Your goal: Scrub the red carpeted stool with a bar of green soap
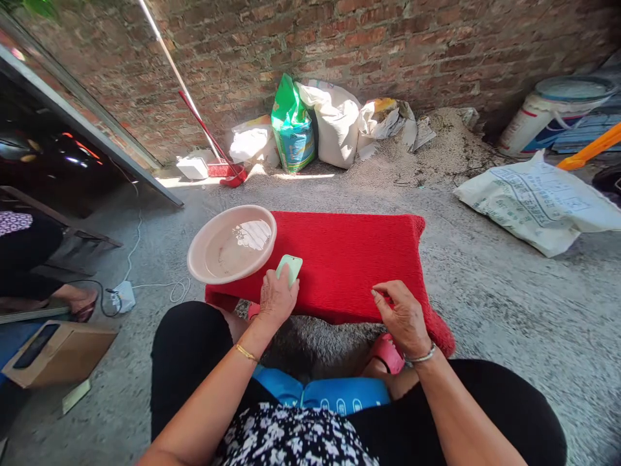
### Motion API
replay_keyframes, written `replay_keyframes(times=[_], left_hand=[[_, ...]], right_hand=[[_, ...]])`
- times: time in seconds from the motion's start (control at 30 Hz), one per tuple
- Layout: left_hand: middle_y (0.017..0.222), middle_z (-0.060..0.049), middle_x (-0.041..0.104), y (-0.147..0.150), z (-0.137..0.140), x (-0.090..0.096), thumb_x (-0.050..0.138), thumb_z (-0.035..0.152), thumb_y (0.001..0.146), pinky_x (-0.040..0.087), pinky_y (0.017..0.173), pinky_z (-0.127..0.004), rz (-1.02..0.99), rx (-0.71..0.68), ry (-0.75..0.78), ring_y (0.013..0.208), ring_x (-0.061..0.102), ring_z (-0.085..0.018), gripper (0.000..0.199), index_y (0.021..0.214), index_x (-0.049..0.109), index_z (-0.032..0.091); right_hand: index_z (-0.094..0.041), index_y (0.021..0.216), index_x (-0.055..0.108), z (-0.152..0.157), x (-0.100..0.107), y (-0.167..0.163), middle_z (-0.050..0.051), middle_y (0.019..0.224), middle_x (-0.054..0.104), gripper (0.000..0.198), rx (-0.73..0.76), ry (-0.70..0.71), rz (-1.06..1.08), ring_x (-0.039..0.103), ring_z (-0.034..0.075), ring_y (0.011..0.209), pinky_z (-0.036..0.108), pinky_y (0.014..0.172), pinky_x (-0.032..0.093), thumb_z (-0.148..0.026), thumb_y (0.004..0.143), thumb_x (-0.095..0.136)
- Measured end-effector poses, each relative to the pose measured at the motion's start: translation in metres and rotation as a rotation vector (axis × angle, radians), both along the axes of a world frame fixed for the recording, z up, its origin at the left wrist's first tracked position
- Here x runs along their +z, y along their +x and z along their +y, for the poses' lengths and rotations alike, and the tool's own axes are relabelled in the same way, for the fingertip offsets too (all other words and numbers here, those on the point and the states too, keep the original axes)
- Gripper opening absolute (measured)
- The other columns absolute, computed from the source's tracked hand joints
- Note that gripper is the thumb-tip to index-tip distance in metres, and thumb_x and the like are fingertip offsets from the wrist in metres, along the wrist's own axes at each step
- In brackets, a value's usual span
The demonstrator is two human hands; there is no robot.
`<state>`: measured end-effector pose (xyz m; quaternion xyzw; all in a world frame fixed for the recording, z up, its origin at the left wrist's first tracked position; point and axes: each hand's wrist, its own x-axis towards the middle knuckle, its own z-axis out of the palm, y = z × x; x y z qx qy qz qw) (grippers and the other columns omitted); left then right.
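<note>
A pale green flat piece (290,268) with rounded corners and a small hole near its top is in my left hand (279,296). My fingers press on its upper face, over the front left part of the red cloth (349,259). Whether it is a phone case or a scraper I cannot tell. Just left of this hand, a pale pink basin (198,262) of water sits on the cloth's left end. My right hand (402,314) hovers by the cloth's front right part, fingers loosely bent, with nothing visible in them.
Behind the cloth-covered low stand, a green bag (291,129) and a white sack (337,126) lean on the brick wall. A printed white sack (538,200) lies right. A cardboard box (63,353) and a power strip (123,298) are left, near another person's foot (83,303).
</note>
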<state>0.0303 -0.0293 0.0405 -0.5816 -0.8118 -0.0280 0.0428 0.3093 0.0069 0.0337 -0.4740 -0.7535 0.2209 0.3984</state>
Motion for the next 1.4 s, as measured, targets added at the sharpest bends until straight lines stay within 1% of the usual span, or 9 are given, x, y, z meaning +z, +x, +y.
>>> replay_keyframes(times=[0.13,0.27,0.37,0.47,0.67,0.8,0.93,1.13,1.4], left_hand=[[0.107,-0.016,0.050,0.030,0.000,-0.009,0.048,0.040,0.092,0.047,0.083,-0.041,0.004,-0.061,-0.048,0.097,0.051,-0.029,0.054,0.139,0.046,0.014],[0.112,-0.015,0.050,0.097,-0.008,-0.011,0.049,0.041,0.091,0.046,0.086,-0.043,-0.090,-0.319,-0.084,0.100,0.050,-0.028,0.056,0.141,0.043,0.017],[0.110,-0.012,0.051,0.124,-0.014,-0.006,0.050,0.045,0.090,0.046,0.085,-0.042,-0.190,-0.497,-0.102,0.098,0.050,-0.026,0.056,0.141,0.043,0.020],[0.108,-0.012,0.051,0.109,-0.012,0.000,0.048,0.044,0.092,0.046,0.085,-0.040,-0.207,-0.455,-0.070,0.097,0.051,-0.026,0.054,0.141,0.043,0.021],[0.106,-0.014,0.051,0.023,0.016,0.005,0.049,0.042,0.091,0.047,0.083,-0.040,-0.023,-0.015,-0.051,0.098,0.054,-0.028,0.053,0.138,0.046,0.017],[0.106,-0.015,0.051,0.025,0.025,-0.001,0.049,0.043,0.091,0.048,0.081,-0.040,-0.004,0.027,-0.076,0.097,0.055,-0.029,0.055,0.139,0.045,0.015],[0.111,-0.016,0.051,0.076,0.018,-0.004,0.049,0.042,0.091,0.047,0.084,-0.042,-0.082,-0.192,-0.103,0.101,0.052,-0.029,0.055,0.140,0.043,0.016],[0.107,-0.010,0.054,0.113,-0.012,0.020,0.056,0.047,0.087,0.047,0.084,-0.039,-0.316,-0.842,-0.300,0.095,0.054,-0.024,0.046,0.128,0.052,0.025],[0.107,-0.003,0.061,0.059,-0.038,0.052,0.070,0.038,0.076,0.048,0.080,-0.026,-0.656,-0.992,-0.496,0.096,0.060,-0.019,0.035,0.109,0.064,0.026]], right_hand=[[-0.021,0.091,0.064,0.001,0.002,0.002,0.006,0.087,0.066,0.016,-0.020,0.008,0.023,0.061,0.019,0.085,0.033,0.078,0.049,-0.030,0.092,0.051],[-0.021,0.088,0.064,0.006,0.001,0.004,0.006,0.085,0.066,0.016,-0.050,0.001,0.031,0.061,0.018,0.081,0.033,0.075,0.049,-0.031,0.091,0.052],[-0.021,0.088,0.065,0.007,0.000,0.004,0.006,0.086,0.066,0.017,-0.055,-0.011,0.026,0.061,0.018,0.080,0.032,0.073,0.049,-0.033,0.090,0.053],[-0.021,0.089,0.065,0.006,0.001,0.004,0.005,0.085,0.066,0.017,-0.057,-0.006,0.023,0.060,0.018,0.079,0.032,0.073,0.049,-0.033,0.090,0.053],[-0.021,0.089,0.064,0.004,0.001,0.009,0.006,0.086,0.066,0.016,-0.045,-0.019,0.014,0.061,0.019,0.082,0.032,0.076,0.048,-0.030,0.090,0.051],[-0.021,0.089,0.064,0.003,0.002,0.011,0.005,0.086,0.066,0.014,-0.044,-0.015,0.019,0.061,0.018,0.084,0.032,0.077,0.048,-0.029,0.090,0.052],[-0.021,0.090,0.064,0.003,0.004,0.011,0.006,0.086,0.066,0.016,-0.052,-0.020,0.004,0.061,0.018,0.081,0.032,0.076,0.048,-0.031,0.090,0.052],[-0.020,0.098,0.063,0.000,0.013,0.011,0.006,0.087,0.064,0.027,-0.069,-0.096,0.098,0.060,0.018,0.078,0.032,0.071,0.050,-0.044,0.090,0.054],[-0.023,0.127,0.056,-0.048,0.026,-0.013,0.009,0.121,0.061,0.052,0.582,-0.639,0.137,0.058,0.022,0.111,0.036,0.096,0.047,-0.058,0.090,0.049]])
